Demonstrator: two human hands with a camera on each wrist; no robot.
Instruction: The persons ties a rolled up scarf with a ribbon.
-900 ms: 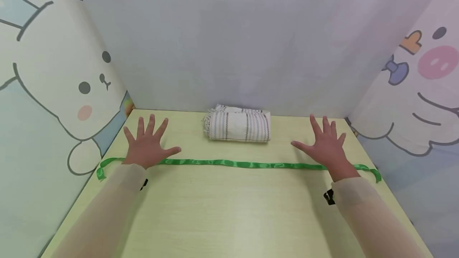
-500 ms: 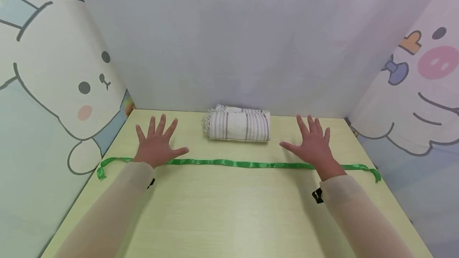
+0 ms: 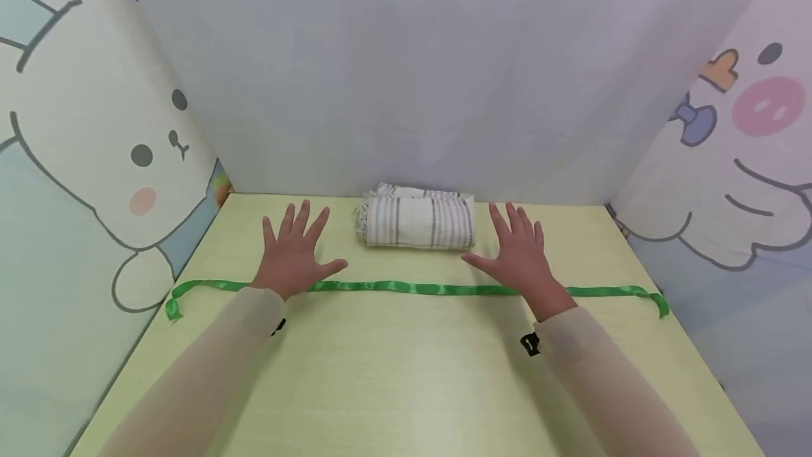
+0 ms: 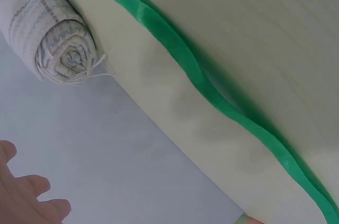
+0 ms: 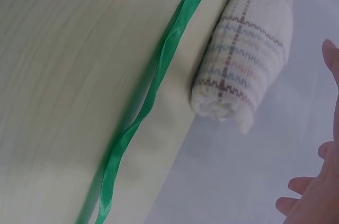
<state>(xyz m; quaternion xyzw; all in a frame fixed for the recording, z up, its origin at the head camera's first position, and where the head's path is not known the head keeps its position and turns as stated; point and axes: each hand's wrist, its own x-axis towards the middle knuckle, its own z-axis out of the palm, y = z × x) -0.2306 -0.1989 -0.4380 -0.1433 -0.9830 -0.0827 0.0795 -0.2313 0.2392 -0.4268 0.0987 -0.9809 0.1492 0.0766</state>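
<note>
A rolled white towel (image 3: 415,221) with grey and brown stripes lies at the back middle of the table, its fringed end toward the left. In front of it a long green ribbon (image 3: 406,288) stretches from side to side. My left hand (image 3: 292,256), fingers spread, hovers left of the towel with the wrist over the ribbon. On the other side my right hand (image 3: 520,256) is spread the same way, its thumb tip close to the towel's right end. Both hands hold nothing. The left wrist view shows the towel's coiled end (image 4: 69,57).
The pale wooden table (image 3: 393,372) ends at a grey curtain (image 3: 406,76) behind the towel. Side panels with a cartoon rabbit (image 3: 127,161) and a cartoon pig (image 3: 748,147) stand left and right.
Both hands have moved inward toward the towel, the left one to the right and the right one to the left. Towel and ribbon stay in place; the head view shifts slightly.
</note>
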